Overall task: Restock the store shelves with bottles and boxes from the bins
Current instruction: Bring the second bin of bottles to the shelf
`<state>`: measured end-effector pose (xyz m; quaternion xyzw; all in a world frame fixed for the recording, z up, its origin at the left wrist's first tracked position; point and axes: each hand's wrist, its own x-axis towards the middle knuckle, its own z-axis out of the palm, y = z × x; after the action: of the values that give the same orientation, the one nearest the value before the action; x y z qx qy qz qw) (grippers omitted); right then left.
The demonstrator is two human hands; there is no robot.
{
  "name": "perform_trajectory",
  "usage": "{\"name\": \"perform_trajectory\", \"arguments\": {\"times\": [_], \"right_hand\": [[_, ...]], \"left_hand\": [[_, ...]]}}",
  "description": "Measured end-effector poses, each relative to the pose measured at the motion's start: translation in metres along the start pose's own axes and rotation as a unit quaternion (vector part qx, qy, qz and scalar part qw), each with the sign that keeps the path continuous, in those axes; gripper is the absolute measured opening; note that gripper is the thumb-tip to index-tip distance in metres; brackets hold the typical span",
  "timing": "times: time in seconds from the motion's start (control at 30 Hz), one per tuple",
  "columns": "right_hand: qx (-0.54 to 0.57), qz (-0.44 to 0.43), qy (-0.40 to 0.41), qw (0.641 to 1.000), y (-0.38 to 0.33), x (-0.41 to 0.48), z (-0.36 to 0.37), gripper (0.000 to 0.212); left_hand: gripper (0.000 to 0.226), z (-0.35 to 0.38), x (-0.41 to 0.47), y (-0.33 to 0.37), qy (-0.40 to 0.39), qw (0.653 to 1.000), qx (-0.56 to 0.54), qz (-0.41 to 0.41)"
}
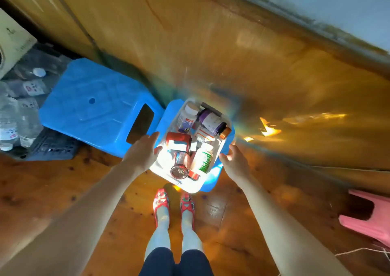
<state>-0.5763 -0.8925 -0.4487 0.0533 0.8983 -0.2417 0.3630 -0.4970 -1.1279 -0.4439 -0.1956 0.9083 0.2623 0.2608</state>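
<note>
Bottle labels (207, 120) illegible; pink stool (367, 218) cropped

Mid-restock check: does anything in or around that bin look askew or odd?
Nothing looks spilled. The bottles in the white bin lie jumbled on their sides. The bin sits skewed on the blue stool, and its near corner appears to overhang the edge.

Sunlit wooden floor (63, 191), blue stool (95, 107), pink stool (369, 218).

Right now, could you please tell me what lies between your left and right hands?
In the head view, the clear bin, filled with bottles, lies between the left hand and right hand, on a blue stool.
</note>
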Motion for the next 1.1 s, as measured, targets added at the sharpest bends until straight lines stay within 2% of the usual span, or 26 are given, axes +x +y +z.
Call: {"name": "perform_trajectory", "arguments": {"times": [0.17,0.37,0.7,0.9,1.1], "right_hand": [[0.021,0.019,0.008,1.000,0.000,0.014,0.015,0.048],[0.109,0.038,0.045,0.992,-0.005,0.020,0.024,0.038],[0.171,0.046,0.045,0.983,-0.023,-0.001,0.011,0.036],[0.158,-0.014,0.031,0.987,-0.051,-0.035,-0.014,0.037],[0.109,-0.129,0.050,0.984,-0.098,-0.074,-0.060,0.037]], "left_hand": [[0.051,0.013,0.022,-0.012,-0.040,0.999,-0.023,0.024],[0.047,0.015,0.024,-0.015,-0.012,0.994,-0.087,0.071],[0.048,-0.002,0.000,-0.012,-0.003,0.988,-0.148,0.048],[0.044,-0.032,-0.049,-0.011,0.026,0.981,-0.194,-0.016],[0.045,-0.077,-0.117,0.014,0.127,0.958,-0.256,0.009]]}}
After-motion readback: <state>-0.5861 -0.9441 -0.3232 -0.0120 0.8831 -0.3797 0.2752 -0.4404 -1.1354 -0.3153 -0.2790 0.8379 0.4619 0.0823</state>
